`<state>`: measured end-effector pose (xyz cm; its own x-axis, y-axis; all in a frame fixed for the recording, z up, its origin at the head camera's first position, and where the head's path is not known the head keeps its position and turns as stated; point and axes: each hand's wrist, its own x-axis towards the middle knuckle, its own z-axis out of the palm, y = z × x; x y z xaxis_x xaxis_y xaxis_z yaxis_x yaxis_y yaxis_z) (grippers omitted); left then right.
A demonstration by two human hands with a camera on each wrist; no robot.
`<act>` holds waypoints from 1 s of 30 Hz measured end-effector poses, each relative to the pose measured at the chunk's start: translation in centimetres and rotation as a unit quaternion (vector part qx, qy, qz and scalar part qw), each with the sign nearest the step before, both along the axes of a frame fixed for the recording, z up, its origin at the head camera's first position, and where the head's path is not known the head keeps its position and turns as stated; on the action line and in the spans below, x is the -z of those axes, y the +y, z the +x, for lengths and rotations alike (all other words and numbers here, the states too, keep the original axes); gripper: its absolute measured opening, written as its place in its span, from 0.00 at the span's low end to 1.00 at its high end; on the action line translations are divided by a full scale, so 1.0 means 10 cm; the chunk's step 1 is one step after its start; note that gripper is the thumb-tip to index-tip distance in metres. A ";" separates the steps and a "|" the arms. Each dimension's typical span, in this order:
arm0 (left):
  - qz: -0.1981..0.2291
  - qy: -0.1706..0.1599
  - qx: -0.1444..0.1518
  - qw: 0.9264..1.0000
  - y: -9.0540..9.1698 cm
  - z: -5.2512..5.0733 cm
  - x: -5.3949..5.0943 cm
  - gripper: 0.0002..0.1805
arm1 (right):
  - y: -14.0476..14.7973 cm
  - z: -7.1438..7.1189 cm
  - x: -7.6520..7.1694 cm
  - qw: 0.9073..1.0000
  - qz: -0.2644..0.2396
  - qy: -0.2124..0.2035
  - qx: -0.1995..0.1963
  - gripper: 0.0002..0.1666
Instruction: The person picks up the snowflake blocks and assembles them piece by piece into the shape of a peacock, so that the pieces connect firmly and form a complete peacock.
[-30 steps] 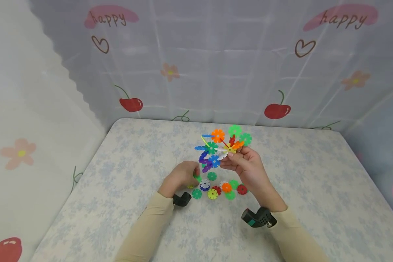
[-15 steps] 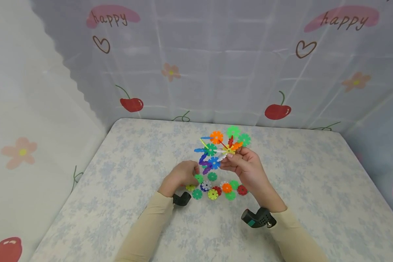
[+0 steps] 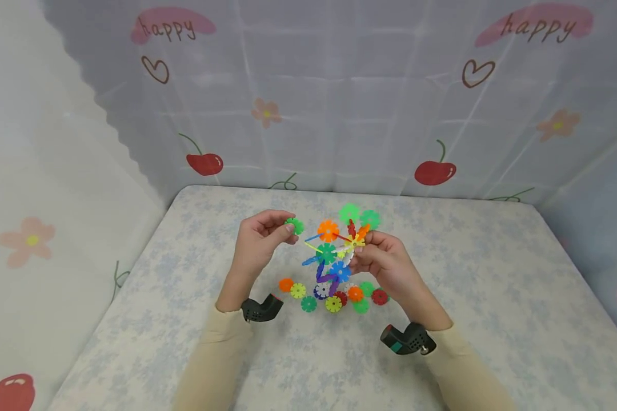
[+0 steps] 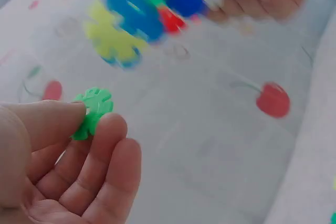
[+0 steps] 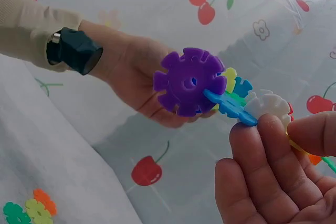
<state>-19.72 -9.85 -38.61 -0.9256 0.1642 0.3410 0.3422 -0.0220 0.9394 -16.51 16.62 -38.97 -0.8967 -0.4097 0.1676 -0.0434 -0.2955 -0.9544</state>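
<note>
Between thumb and fingertips my left hand (image 3: 259,240) pinches a light green notched disc (image 3: 295,226), held above the table; the left wrist view shows this disc (image 4: 96,109) close up. My right hand (image 3: 388,262) grips a joined build of colored notched discs (image 3: 327,254) by its yellow and white pieces. The build hangs in the air between both hands, a small gap from the green disc. In the right wrist view a purple disc (image 5: 190,82) and a blue one (image 5: 231,107) stand out on the build, with a white disc (image 5: 269,106) at the fingertips.
Below the build, several loose discs lie on the floral tablecloth (image 3: 211,228): orange (image 3: 286,285), yellow (image 3: 333,304), green (image 3: 309,303) and red (image 3: 380,297) among them. The build hides part of this group. A printed curtain (image 3: 329,114) stands behind the table.
My left hand has lifted the light green disc off the table and brought it up beside the build. My right hand has tipped the build slightly down and left.
</note>
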 end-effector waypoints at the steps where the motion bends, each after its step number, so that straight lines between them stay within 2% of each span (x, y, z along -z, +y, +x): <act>1: 0.008 0.011 0.012 1.000 0.00 0.03 -0.04 0.11 | 0.00 0.00 0.00 1.000 0.000 -0.002 -0.004 0.14; 4: 0.001 0.036 0.041 0.999 0.03 0.12 -0.12 0.10 | 0.02 -0.01 -0.01 1.000 -0.003 -0.009 -0.019 0.16; 7: -0.012 0.055 0.059 0.997 0.07 0.16 -0.14 0.09 | 0.04 -0.01 -0.01 0.999 -0.011 -0.013 -0.034 0.17; 12: -0.050 0.112 0.055 0.991 0.12 0.20 -0.16 0.07 | 0.06 -0.03 0.00 0.998 -0.022 -0.009 -0.053 0.20; 15: -0.109 0.178 0.030 0.977 0.13 0.21 -0.18 0.06 | 0.07 -0.03 -0.01 0.999 -0.016 0.000 -0.043 0.22; 18: -0.161 0.250 0.002 0.955 0.13 0.20 -0.18 0.06 | 0.09 -0.04 -0.01 1.000 -0.002 0.009 -0.022 0.24; 19: -0.172 0.269 -0.004 0.948 0.13 0.20 -0.18 0.06 | 0.10 -0.04 -0.02 1.000 0.002 0.009 -0.014 0.24; 21: -0.179 0.293 -0.009 0.939 0.15 0.20 -0.18 0.06 | 0.10 -0.03 -0.03 1.000 0.008 0.008 -0.002 0.24; 25: -0.177 0.316 -0.021 0.932 0.20 0.19 -0.14 0.06 | 0.09 -0.01 -0.05 1.000 0.009 0.004 0.016 0.24; 30: -0.172 0.325 -0.028 0.930 0.22 0.19 -0.11 0.06 | 0.08 -0.01 -0.06 1.000 0.013 0.010 0.026 0.23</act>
<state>-17.78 -7.61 -37.49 -0.5531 0.3240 0.7675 0.8312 0.2767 0.4822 -16.56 17.47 -38.35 -0.9133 -0.3672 0.1760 -0.0774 -0.2678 -0.9604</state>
